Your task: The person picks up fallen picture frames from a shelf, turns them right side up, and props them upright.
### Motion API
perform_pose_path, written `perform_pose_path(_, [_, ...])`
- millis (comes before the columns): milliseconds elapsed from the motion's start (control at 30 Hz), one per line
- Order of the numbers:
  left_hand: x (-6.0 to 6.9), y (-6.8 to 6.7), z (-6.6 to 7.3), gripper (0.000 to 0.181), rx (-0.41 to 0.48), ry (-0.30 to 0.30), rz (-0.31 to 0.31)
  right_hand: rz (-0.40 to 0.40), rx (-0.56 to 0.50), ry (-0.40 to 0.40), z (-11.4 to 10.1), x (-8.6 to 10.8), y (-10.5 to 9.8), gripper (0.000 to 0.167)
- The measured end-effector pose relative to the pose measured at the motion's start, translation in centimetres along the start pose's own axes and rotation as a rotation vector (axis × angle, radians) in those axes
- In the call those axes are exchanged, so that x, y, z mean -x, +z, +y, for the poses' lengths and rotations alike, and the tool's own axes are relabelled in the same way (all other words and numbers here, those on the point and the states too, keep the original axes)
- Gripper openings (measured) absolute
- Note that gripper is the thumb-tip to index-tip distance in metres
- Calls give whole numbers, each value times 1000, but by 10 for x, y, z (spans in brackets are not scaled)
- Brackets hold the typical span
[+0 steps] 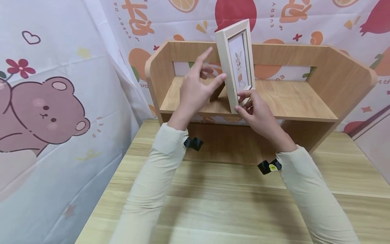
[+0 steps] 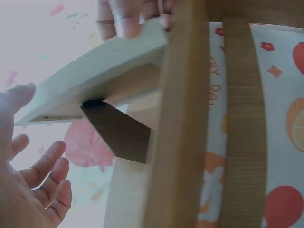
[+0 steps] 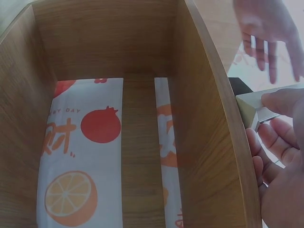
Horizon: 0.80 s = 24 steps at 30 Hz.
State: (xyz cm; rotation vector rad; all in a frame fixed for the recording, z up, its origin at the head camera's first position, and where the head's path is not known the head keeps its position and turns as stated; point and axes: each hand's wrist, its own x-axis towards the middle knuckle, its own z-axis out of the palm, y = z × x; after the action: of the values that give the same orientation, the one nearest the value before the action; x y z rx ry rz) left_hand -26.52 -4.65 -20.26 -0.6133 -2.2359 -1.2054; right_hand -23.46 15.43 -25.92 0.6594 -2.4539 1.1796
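The picture frame (image 1: 226,64) is held upright, a little tilted, at the front of the upper board (image 1: 292,98) of a wooden shelf unit. Its lower corner is seen close to the front edge of this board; whether the board is touched by it cannot be told. By the right hand (image 1: 259,110) this lower corner is pinched, with the thumb on the near side and the fingers curled behind. The left hand (image 1: 196,86) is spread, nothing is gripped by it, and its thumb tip is placed at the frame's side edge; whether contact is made cannot be told surely. Behind the frame, the dark stand leg (image 2: 116,133) is swung out from the back.

The top of the frame is raised above the back rail (image 1: 283,54). On the right, a broad stretch of board is left up to the right side panel (image 1: 347,78); on the left, the space to the left side panel (image 1: 158,73) is narrower and is partly taken by the left hand. Both forearms are extended over the table (image 1: 213,203), in front of the unit.
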Motion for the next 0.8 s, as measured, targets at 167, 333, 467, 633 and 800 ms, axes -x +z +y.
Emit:
perform_pose_path(167, [-13,-6,13,81,-6,16,1,3,4,3,-1,0,1,38])
perform_pose_path(333, [-22,-9,23,79,-13,56,-11,5,10,12,0,-1,2,39])
perform_pose_path(467, [-23,-11,26,77,-36,54,-19,3,6,16,-1,-2,4,39])
perform_pose_path(633, [-23,-10,26,75,-34,21,-29,-9,-3,32,-3,-3,5,39])
perform_pose_path(800, [-24,-11,25,74,8,-4,-46,-24,-14,35,-4,-4,4,39])
